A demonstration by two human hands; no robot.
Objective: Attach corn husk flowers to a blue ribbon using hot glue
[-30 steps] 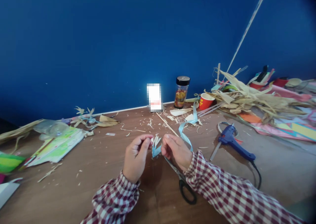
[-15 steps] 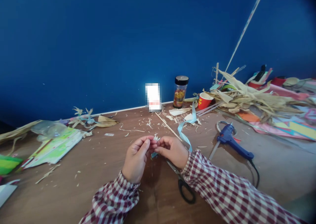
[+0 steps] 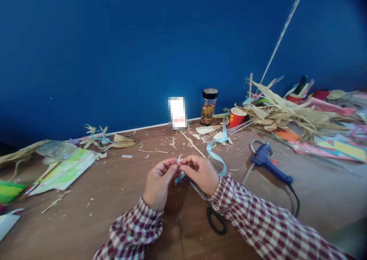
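My left hand [image 3: 160, 181] and my right hand [image 3: 202, 174] meet fingertip to fingertip above the table. Both are pinched closed around a small pale corn-husk piece [image 3: 180, 159], whose pointed tips stick up between the fingers; most of it is hidden. Just below the fingertips shows a bit of light blue ribbon [image 3: 179, 177]. More of the blue ribbon [image 3: 216, 159] curls on the table beyond my right hand; whether the two parts join is hidden. Scissors [image 3: 216, 221] with black handles lie under my right wrist, blades pointing away from me.
A blue glue gun [image 3: 271, 164] with its cord lies to the right. Behind stand a lidded jar [image 3: 208, 109] and a red paper cup [image 3: 237, 117], beside piled corn husks [image 3: 281, 113]. Husk flowers [image 3: 99, 134] and a green-white sheet [image 3: 67, 170] lie left. Husk scraps litter the table [image 3: 114, 214].
My right hand has shifted slightly up and left, its fingertips closer to the left ones. Less of the pale husk piece shows, and more blue ribbon shows beneath the fingers.
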